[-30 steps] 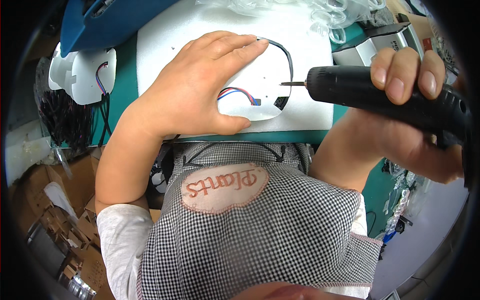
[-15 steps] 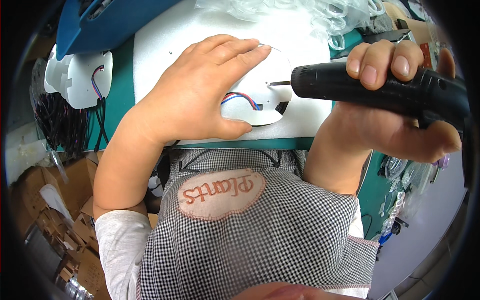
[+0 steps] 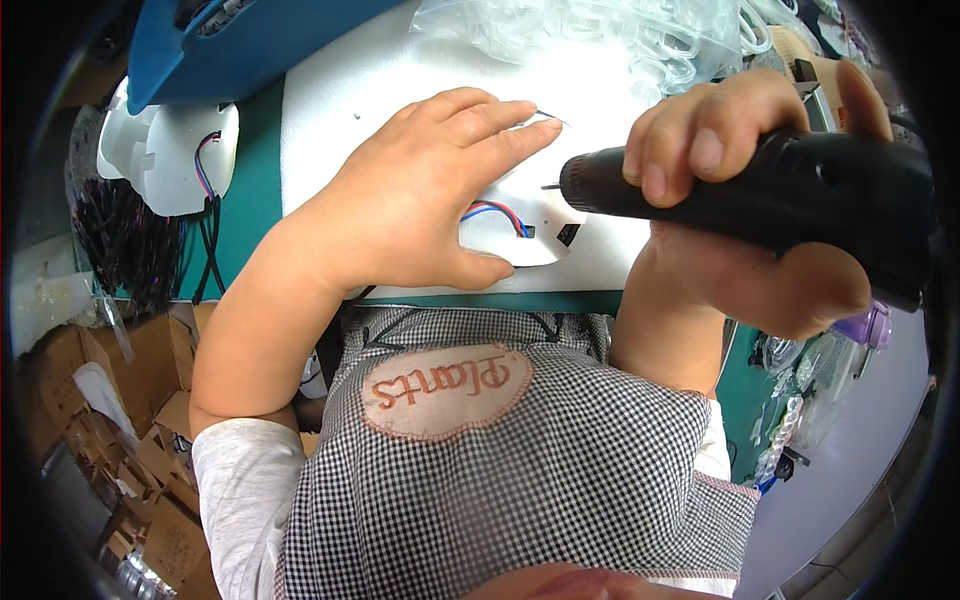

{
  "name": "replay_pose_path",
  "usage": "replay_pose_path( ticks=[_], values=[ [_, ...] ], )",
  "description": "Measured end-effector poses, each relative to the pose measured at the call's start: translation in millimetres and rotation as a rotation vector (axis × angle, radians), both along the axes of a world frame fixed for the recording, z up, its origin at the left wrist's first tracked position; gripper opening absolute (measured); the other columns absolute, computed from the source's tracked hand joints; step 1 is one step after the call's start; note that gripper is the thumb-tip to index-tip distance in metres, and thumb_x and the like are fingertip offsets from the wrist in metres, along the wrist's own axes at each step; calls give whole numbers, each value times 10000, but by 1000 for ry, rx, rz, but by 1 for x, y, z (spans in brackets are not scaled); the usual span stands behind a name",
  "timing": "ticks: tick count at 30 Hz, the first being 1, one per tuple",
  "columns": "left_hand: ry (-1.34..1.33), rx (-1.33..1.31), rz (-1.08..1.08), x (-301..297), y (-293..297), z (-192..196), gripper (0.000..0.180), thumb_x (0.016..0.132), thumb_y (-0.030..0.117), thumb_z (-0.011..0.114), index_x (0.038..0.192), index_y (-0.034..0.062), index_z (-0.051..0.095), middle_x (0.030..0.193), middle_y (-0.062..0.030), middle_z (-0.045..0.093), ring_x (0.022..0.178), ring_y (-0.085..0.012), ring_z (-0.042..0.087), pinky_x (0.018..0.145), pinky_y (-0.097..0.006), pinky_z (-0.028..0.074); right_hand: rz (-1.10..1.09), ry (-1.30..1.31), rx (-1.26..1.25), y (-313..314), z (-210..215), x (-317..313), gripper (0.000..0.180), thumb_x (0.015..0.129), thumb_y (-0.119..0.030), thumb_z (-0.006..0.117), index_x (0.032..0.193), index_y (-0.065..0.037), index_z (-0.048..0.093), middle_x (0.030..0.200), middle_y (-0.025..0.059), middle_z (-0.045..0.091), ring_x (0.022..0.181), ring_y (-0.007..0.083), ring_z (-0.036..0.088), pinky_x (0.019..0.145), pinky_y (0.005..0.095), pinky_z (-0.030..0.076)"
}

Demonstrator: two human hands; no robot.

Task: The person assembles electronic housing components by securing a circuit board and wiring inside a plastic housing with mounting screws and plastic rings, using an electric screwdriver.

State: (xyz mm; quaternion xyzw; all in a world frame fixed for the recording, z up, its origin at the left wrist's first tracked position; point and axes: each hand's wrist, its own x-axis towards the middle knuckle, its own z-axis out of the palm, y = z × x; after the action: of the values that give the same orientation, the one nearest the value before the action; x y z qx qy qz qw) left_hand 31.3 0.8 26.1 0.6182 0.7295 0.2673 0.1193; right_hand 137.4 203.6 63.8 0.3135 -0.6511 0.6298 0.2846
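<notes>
My left hand [image 3: 430,190] lies across a white plastic housing [image 3: 545,248], gripping it between the thumb at its near edge and the fingers at its far side. Red, blue and black wires [image 3: 500,208] come out of a small slot in the housing near my thumb. My right hand [image 3: 765,280] is wrapped round a black electric screwdriver [image 3: 840,200], held slantwise with its bit pointing left and down. The thin bit [image 3: 550,187] is over the housing's face, near a small hole; whether it touches is hard to tell.
White foam sheet [image 3: 340,130] lies under the work on a green mat [image 3: 262,180]. At the back left stands a blue bin [image 3: 240,55]. Another white housing [image 3: 180,160] and bundled black cables [image 3: 130,240] sit left. Bags of clear tubing [image 3: 600,35] lie behind.
The screwdriver's nose has come left toward the housing, and less of its bit shows. My left hand keeps its hold; the whole view has shifted slightly.
</notes>
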Motion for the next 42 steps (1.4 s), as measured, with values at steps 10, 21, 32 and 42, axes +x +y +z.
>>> replay_pose_path(
  ticks=[10, 21, 32, 42],
  values=[
    [7, -49, -1, 1, 8, 5, 921, 513, 251, 777, 1375, 84, 501, 1422, -133, 483, 1303, -353, 435, 1087, -438, 375, -355, 50, -369, 26, 8, 38, 844, 820, -773, 478, 1318, -92, 472, 854, 108, 565, 601, 190, 570, 556, 339, 502],
    [45, -116, 28, 10, 11, 13, 958, 461, 297, 739, 1367, 77, 520, 1429, -126, 484, 1314, -346, 435, 1108, -442, 351, -948, 175, -351, 78, 24, 104, 585, 867, -607, 506, 1215, -137, 483, 706, 130, 627, 486, 232, 594, 473, 333, 528],
    [60, -99, 10, 8, 10, 10, 946, 489, 316, 748, 1371, 66, 515, 1419, -144, 492, 1325, -358, 428, 1110, -446, 342, -1016, 38, -298, 85, 11, 101, 547, 844, -586, 563, 1197, -169, 520, 761, 129, 601, 549, 256, 584, 548, 396, 507],
    [144, -86, 84, -2, -10, 11, 1240, 447, 658, 808, 1454, 65, 393, 1515, -173, 353, 1396, -387, 325, 1133, -467, 299, -136, -111, -86, 65, 14, 68, 825, 795, -724, 579, 1311, -86, 485, 953, 105, 559, 720, 208, 598, 657, 372, 511]
  ],
)
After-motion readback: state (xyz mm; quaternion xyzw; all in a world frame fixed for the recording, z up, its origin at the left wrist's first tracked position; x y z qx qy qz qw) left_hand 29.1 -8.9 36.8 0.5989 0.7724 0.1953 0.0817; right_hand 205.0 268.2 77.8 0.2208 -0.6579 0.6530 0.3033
